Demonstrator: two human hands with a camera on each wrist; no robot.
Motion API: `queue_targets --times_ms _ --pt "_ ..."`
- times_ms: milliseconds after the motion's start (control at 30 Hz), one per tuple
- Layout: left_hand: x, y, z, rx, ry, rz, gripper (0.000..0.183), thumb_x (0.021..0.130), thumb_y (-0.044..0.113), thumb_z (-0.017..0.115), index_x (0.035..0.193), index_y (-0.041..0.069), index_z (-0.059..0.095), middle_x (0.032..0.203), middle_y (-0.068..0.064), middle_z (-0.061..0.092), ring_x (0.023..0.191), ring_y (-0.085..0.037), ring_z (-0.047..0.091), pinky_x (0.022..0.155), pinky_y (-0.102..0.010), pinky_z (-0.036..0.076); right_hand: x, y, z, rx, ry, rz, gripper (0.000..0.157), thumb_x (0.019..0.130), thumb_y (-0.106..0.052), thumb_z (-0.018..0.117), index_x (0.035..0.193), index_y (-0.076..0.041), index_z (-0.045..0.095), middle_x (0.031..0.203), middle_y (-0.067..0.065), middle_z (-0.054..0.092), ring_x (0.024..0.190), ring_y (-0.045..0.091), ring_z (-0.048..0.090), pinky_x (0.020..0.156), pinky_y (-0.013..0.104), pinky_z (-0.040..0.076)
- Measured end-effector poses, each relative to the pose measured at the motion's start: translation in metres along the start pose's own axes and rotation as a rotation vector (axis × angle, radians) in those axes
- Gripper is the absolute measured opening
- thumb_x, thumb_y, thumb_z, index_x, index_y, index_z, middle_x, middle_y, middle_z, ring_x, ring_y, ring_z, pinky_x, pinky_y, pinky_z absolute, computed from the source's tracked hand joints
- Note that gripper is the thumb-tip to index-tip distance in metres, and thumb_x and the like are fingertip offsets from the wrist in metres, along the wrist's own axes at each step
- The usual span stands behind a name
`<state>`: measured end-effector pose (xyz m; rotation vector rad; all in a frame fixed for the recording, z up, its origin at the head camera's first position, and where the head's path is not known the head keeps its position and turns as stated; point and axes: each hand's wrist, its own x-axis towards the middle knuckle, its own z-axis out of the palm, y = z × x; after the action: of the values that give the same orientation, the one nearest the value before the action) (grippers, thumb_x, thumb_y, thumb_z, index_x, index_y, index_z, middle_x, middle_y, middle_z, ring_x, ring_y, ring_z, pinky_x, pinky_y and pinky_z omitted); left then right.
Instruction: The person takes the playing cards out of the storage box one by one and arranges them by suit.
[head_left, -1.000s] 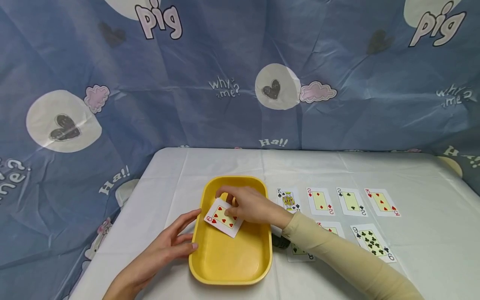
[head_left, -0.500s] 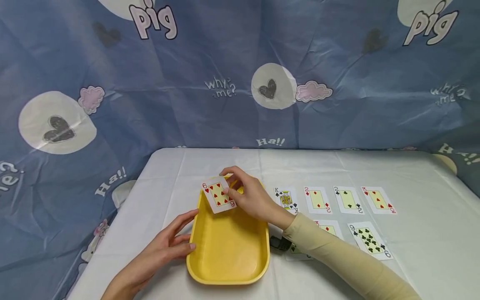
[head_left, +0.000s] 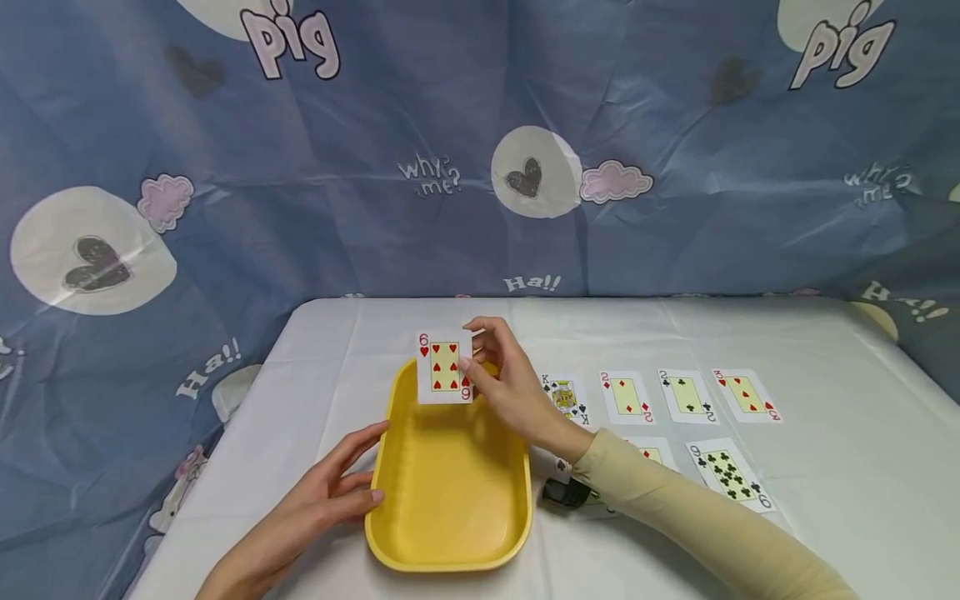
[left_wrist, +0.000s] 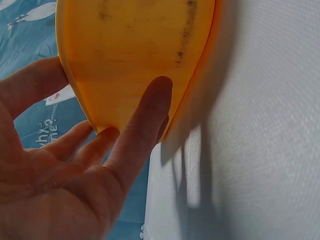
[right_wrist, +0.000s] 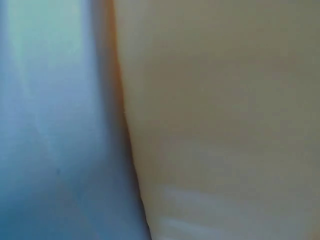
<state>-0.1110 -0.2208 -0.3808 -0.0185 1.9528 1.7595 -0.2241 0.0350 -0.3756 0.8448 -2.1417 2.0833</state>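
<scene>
In the head view my right hand pinches a six of hearts playing card by its right edge. The card is upright, face toward me, over the far end of a yellow tray. My left hand lies against the tray's left side, fingers extended and spread. The left wrist view shows my left fingertips and thumb at the tray's outer wall. A beige sleeve fills most of the right wrist view, so the right hand is hidden there.
Right of the tray, several face-up cards lie in rows, including a king of spades, a two of clubs and a nine of clubs. The right forearm covers others. A dark object sits under the sleeve. A blue printed curtain hangs behind.
My right hand has lifted the six of hearts from inside the tray, up and away from me, turning it upright. My left hand stays at the tray's side. The view has shifted slightly.
</scene>
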Motion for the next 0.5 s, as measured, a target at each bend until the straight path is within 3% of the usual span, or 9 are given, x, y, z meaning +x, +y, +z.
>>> queue_targets --times_ms 133,300,500 --pt "0.000 0.001 0.000 0.004 0.006 -0.013 0.072 0.095 0.022 0.067 0.154 0.029 0.026 0.162 -0.009 0.013 0.116 -0.028 0.058 0.090 -0.042 0.052 -0.005 -0.004 -0.011 0.072 0.001 0.034 0.045 0.096 0.003 0.059 0.136 -0.010 0.043 0.098 0.017 0.054 0.080 0.026 0.058 0.059 0.042 0.056" --pt "0.002 0.001 0.000 0.010 0.019 -0.025 0.073 0.095 0.023 0.067 0.154 0.028 0.026 0.162 -0.011 0.012 0.115 -0.027 0.059 0.089 -0.043 0.053 -0.014 -0.005 -0.026 0.073 -0.032 0.030 0.052 0.096 0.002 0.060 0.141 -0.017 0.043 0.103 0.019 0.055 0.082 0.027 0.062 0.054 0.053 0.055" --pt "0.003 -0.001 -0.002 0.013 0.005 -0.025 0.074 0.095 0.024 0.067 0.155 0.027 0.024 0.162 -0.012 0.010 0.116 -0.027 0.059 0.090 -0.043 0.052 -0.026 -0.008 -0.046 -0.006 -0.023 0.056 0.045 0.095 -0.001 0.064 0.135 -0.013 0.050 0.104 0.017 0.055 0.078 0.028 0.063 0.056 0.044 0.057"
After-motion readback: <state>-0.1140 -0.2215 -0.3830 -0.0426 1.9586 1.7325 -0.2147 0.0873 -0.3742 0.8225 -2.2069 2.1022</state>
